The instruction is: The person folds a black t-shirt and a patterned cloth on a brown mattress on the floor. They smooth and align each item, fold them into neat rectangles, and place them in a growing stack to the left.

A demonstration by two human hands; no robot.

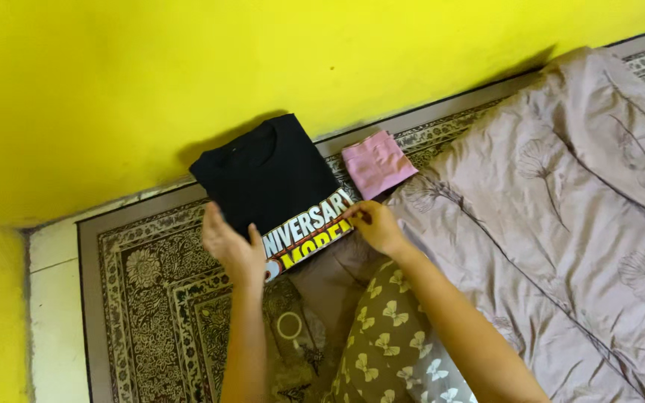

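Nearest to you, your knee in brown cloth with pale bow shapes lies just below the folded black T-shirt, with both your forearms reaching past it toward the shirt. Your left hand rests on the shirt's near left edge, fingers held together and laid flat over the fabric, thumb tucked along the hem beside the printed band. Your right hand is at the shirt's near right corner, fingertips pinched on the edge of that printed band. The shirt itself lies flat on the patterned rug, folded into a rough rectangle, collar end pointing away from you toward the yellow wall. Just to the right of the shirt, close beside its far right edge, sits a small folded pink cloth, also on the rug. Right of the shirt and the pink cloth spreads a mauve quilt with a faint leaf pattern. Beyond the shirt's collar, the rug's border meets the wall.
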